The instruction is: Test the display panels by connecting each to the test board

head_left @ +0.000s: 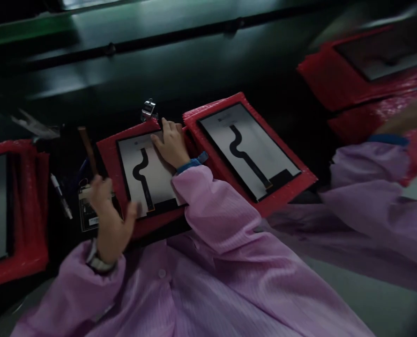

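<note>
Lilac smock [166, 290] nearest camera. Work surface [66, 157] dark, room dim; glossy green panelling [180, 61] behind, crossed by black bar [173, 37]. Pale panel [159, 178] with black curved strip lies on red wrap [108, 154], before wearer. Right hand [173, 142]: fingers partly spread, resting on panel's upper edge, gripping nothing. Left hand [112, 220]: blurred, fingers open, no hold visible, near circuit board [89, 210]. Second panel [250, 145] to right; co-worker's sleeve [366, 173] beyond.

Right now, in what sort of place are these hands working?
Probably an electronics workplace, perhaps a factory line. Flat panels with black ribbon-like strips lie on red sheets, and a neighbouring person's pinkish sleeve matches the wearer's own sleeve.
</note>
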Demonstrator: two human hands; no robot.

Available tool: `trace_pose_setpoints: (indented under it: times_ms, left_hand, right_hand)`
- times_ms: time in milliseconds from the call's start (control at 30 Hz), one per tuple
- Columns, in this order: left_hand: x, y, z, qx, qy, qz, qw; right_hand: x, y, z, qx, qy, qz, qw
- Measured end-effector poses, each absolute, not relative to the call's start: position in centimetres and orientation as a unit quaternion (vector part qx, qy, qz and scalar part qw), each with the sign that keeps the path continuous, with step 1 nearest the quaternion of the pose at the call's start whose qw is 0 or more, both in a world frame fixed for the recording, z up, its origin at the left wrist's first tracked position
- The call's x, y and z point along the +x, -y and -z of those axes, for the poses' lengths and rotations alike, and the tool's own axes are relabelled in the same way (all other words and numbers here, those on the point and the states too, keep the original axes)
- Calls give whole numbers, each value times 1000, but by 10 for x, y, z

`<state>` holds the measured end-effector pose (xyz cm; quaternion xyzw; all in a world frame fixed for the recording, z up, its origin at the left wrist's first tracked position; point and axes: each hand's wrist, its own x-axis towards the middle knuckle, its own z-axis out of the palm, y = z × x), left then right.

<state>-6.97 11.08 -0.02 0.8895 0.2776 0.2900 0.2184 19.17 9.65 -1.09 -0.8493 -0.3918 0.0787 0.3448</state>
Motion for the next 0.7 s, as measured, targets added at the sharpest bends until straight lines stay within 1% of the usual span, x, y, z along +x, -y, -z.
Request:
trace_pose_setpoints:
  times_ms: [67, 133, 200, 400, 467, 600, 667, 700]
  left_hand:
    - [-69, -77, 6, 924, -246, -207, 208]
    - [-68, -58, 12, 940, -228, -180, 180]
    - [-67, -53, 15, 944, -225, -178, 164]
    - [-68, -59, 14, 939, -243, -176, 167]
    - [-69, -57, 12, 928, -267, -180, 186]
    - [-71, -52, 11, 873, -362, -244, 217]
    - [-73, -51, 13, 837, -395, -293, 242]
    - [-75, -51, 14, 818, -398, -314, 272]
  right_hand:
    - [199, -106, 12, -862, 383, -83, 323]
    - [205, -117, 13, -867, 380, -82, 312]
    - [209, -126, 14, -865, 382, -91, 311]
    - [221, -125, 6, -807, 412, -148, 396]
    - [225, -116, 0, -776, 417, -156, 446]
    - [225, -97, -8, -655, 389, -155, 629]
    - [221, -90, -10, -614, 363, -139, 687]
    - [219, -88, -10, -602, 348, -131, 707]
